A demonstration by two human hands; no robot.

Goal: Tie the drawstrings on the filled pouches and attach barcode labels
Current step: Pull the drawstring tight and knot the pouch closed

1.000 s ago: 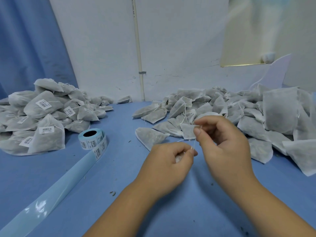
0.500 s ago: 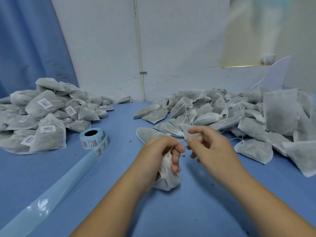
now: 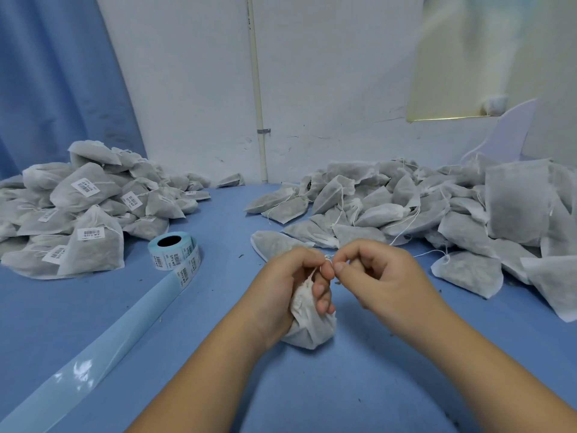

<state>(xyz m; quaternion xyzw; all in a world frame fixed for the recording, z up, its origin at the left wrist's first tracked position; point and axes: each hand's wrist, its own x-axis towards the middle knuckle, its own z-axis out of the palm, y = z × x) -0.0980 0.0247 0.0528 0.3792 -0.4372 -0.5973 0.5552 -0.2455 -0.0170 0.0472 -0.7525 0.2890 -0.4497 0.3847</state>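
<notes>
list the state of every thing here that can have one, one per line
pouch in hand: mouth gathered shut, no label visible
drawstring: pinched between both hands, knot not clear
left hand: grips the pouch neck
right hand: pinches the drawstring
label roll: lying flat, partly unrolled
left pile: cinched, barcode labels on several
right pile: no labels visible, strings loose

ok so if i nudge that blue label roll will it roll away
Probably not: the label roll seems to lie flat, core hole up, so a nudge should slide it. Its hollow core suggests it's fairly light. The long backing strip trailing from it looks floppy and would likely drag behind.
</notes>
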